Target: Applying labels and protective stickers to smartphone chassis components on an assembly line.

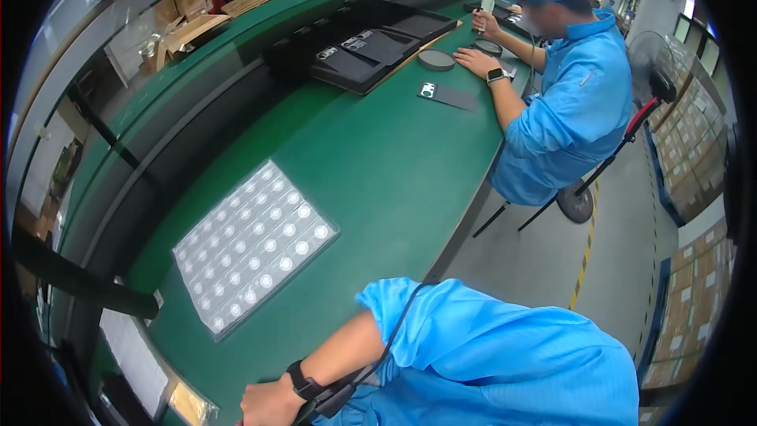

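Observation:
My right hand (272, 403) is at the lower edge, low over the green tabletop, its back and knuckles toward me. Its fingers curl down out of sight, so anything in them is hidden. A black band with a cable circles that wrist, and a blue sleeve covers the arm above. My left hand is out of the picture. Farther along the table, beyond my hand, lies a clear plastic tray (251, 246) with rows of round white pieces. A small clear bag with something yellowish in it (192, 405) lies left of my hand, beside a white sheet (134, 355).
A co-worker in blue (564, 102) sits farther along the green table (378, 166), holding a pale handheld tool (486, 12). Near them lie a round dark disc (436, 60) and a flat dark plate (453, 98). Black panels (371, 55) lie at the back; stacked cartons (694, 308) stand right.

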Motion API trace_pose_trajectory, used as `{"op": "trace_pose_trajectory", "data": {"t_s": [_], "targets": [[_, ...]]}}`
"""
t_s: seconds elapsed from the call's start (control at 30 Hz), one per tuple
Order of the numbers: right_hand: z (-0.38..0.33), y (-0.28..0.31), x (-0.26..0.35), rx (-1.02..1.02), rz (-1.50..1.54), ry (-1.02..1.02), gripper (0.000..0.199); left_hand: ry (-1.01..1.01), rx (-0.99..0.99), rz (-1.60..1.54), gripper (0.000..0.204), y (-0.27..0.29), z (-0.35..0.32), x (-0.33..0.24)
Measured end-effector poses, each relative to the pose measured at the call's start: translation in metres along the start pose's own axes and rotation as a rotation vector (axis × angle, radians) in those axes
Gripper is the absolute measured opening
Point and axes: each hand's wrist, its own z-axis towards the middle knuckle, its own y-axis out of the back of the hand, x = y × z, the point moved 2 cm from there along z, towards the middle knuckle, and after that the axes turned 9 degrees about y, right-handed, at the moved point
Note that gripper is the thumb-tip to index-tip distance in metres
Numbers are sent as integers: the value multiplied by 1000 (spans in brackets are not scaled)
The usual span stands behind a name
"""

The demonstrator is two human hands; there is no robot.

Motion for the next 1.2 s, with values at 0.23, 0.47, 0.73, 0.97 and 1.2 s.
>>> {"op": "trace_pose_trajectory", "data": {"t_s": [0.23,0.47,0.73,0.97,1.2], "targets": [[-105,186,63,-65,-220,-188,24,-20,-4,-104,25,19,-9,4],[-382,431,47,-847,-1390,-1230,49,155,-35,-56,44,-54,-11,-16],[-472,455,18,-726,-1186,-1494,71,305,202,-247,28,-139,-15,-28],[-407,443,54,-980,-992,-1222,69,504,371,-465,27,-224,-15,-29],[-174,285,64,-663,-212,-548,42,630,561,-688,29,-250,-33,-11]]}}
